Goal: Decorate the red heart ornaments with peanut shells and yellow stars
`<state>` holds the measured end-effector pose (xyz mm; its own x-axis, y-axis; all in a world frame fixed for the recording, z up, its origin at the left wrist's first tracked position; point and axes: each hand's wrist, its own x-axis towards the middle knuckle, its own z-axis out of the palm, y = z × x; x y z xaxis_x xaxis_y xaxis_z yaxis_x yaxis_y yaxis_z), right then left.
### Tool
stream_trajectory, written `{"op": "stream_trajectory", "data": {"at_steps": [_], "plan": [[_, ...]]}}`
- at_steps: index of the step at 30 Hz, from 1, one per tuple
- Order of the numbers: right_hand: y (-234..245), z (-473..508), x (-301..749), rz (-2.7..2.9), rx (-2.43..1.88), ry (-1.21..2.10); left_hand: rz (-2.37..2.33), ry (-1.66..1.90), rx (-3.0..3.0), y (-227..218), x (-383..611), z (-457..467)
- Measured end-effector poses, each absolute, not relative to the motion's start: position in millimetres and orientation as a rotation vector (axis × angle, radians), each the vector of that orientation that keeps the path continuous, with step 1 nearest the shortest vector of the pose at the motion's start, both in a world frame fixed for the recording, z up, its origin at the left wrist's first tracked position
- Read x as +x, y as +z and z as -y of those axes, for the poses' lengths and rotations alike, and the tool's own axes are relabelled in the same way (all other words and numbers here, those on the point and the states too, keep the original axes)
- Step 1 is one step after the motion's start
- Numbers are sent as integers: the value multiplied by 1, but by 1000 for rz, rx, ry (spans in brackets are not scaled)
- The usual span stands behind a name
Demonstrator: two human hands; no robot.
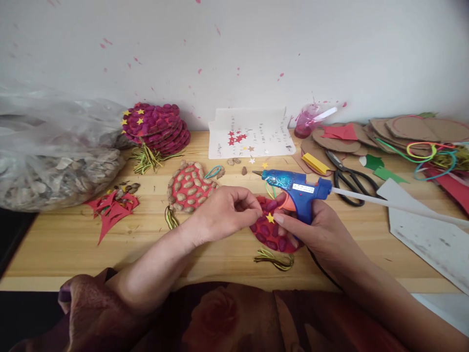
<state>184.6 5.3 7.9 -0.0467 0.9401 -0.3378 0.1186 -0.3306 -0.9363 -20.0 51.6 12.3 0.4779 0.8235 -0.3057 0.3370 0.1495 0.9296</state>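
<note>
My right hand [318, 227] grips a blue hot glue gun [296, 188] with its nozzle pointing left, a white glue stick [384, 203] trailing out of its back. My left hand [229, 211] is closed in a pinch, its fingertips on a small yellow star [270, 218]. The star sits on a red round disc covered with purple-red seeds [269, 234], lying on the wooden table [220, 254] under both hands. Yellow-green strings [274, 259] hang from the disc's near edge.
A second disc with plain seeds [188, 187] lies left of my hands, a stack of finished discs [157, 124] behind it. A plastic bag of seeds [54, 166] fills the left. Scissors [350, 176], cardboard rounds [410, 129], a paper sheet with stars [251, 132] and red scraps [112, 208] lie around.
</note>
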Motion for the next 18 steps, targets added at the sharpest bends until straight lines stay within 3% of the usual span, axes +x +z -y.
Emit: {"op": "stream_trajectory", "data": {"at_steps": [10,18], "plan": [[9,-3,190,1143,-1590,1387,-1088,479,1525,10,-30,-54],[4,-3,192,1223,-1634,1304,-947,467,2367,-3,-22,-41]]}}
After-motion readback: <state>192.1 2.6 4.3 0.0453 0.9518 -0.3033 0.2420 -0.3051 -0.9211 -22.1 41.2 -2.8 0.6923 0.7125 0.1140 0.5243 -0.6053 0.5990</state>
